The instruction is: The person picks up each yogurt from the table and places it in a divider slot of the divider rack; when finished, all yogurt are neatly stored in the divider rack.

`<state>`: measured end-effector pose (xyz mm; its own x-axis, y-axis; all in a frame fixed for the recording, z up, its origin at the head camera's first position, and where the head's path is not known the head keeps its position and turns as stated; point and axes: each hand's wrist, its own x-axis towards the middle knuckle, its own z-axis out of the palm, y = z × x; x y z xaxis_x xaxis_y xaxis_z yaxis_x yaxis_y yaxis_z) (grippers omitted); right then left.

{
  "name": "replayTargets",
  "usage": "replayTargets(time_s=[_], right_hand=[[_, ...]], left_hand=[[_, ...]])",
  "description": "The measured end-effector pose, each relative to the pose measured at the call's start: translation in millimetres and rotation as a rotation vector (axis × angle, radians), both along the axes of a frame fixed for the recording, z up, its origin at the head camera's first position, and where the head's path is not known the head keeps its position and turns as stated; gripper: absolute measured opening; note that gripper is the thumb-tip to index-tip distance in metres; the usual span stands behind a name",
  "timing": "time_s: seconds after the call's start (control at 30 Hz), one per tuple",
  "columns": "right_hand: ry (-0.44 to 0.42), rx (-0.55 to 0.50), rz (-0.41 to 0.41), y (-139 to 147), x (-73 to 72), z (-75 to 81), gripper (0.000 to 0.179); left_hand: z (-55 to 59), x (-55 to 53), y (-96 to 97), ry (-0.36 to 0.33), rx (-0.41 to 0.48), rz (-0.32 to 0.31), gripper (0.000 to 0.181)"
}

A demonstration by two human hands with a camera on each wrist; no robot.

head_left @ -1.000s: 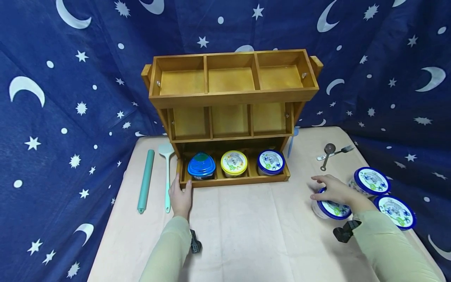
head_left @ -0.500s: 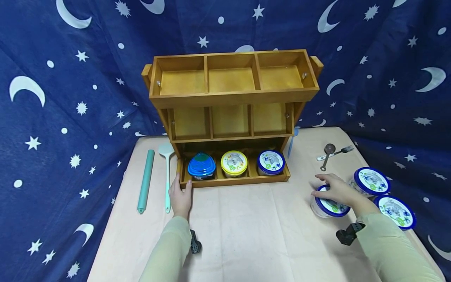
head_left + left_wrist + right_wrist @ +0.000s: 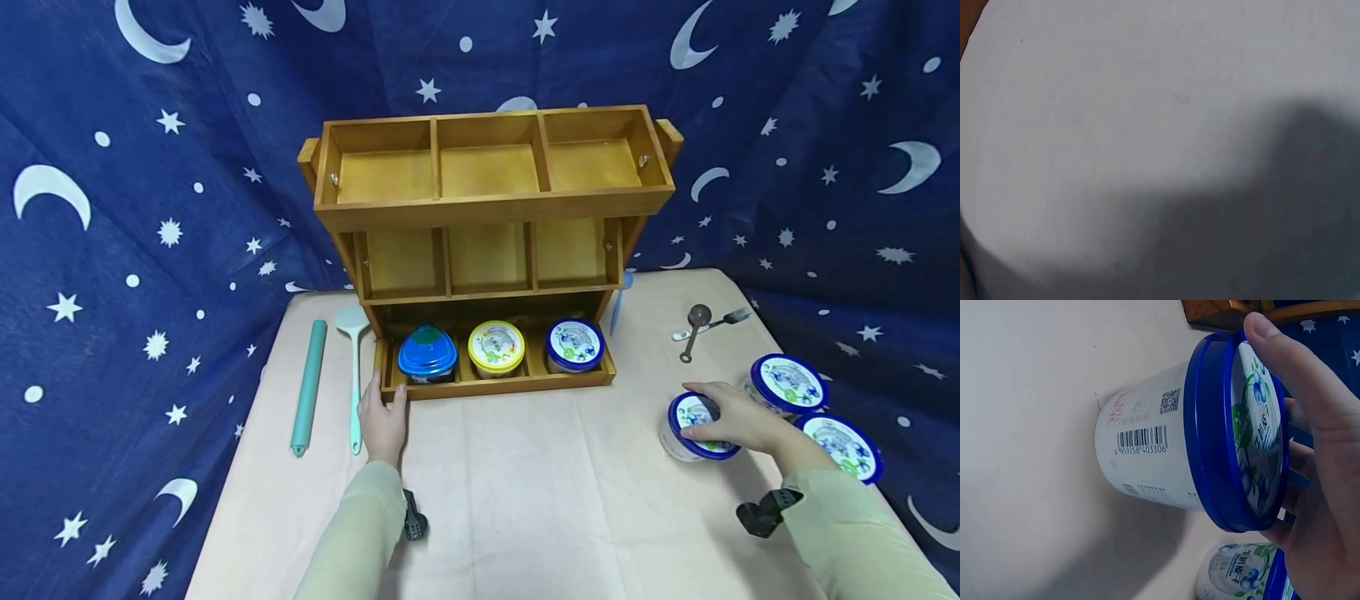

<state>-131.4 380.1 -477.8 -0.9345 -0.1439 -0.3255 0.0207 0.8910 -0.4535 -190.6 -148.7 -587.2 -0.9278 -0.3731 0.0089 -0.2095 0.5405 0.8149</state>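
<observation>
At the front left corner of a tiered wooden box [image 3: 495, 387] my left hand [image 3: 384, 429] rests, fingers along the side and thumb at the front wall. My right hand [image 3: 738, 423] is over a white tub with a blue blueberry-print lid [image 3: 693, 412]; thumb and fingers reach round the lid. In the right wrist view the thumb [image 3: 1300, 369] lies over the near rim and the other fingers are partly hidden behind the lid. The tub's barcoded side shows there. The left wrist view has mostly pale tablecloth [image 3: 1116, 112] and shadow.
The box's bottom tier holds a blue-lidded container [image 3: 427, 354], a yellow-lidded tub [image 3: 497, 347] and a blue-lidded tub [image 3: 575, 344]. Two more tubs [image 3: 789, 382] stand right. A teal roll [image 3: 309, 387], spatula [image 3: 355, 375], measuring spoon [image 3: 699, 317] and fork [image 3: 737, 317] lie about.
My right hand has lowered and shifted slightly right over the lid, its fingers now reaching round it. The tub slid slightly left and away. My left hand stays at the box corner.
</observation>
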Motion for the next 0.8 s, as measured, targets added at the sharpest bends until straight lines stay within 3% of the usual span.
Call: replayTargets(time_s=[0.27, 0.53, 0.8], right_hand=[[0.054, -0.005, 0.043, 0.5, 6.9, 2.7, 0.103], [0.088, 0.062, 0.12, -0.7, 13.0, 4.0, 0.114], [0.154, 0.104, 0.065, -4.1, 8.8, 6.7, 0.106]], left_hand=[[0.1, -0.2, 0.9, 0.005, -0.003, 0.003, 0.066], [-2.7, 0.4, 0.8, 0.016, -0.011, -0.003, 0.069], [-5.5, 0.9, -1.1, 0.042, -0.01, -0.008, 0.071]])
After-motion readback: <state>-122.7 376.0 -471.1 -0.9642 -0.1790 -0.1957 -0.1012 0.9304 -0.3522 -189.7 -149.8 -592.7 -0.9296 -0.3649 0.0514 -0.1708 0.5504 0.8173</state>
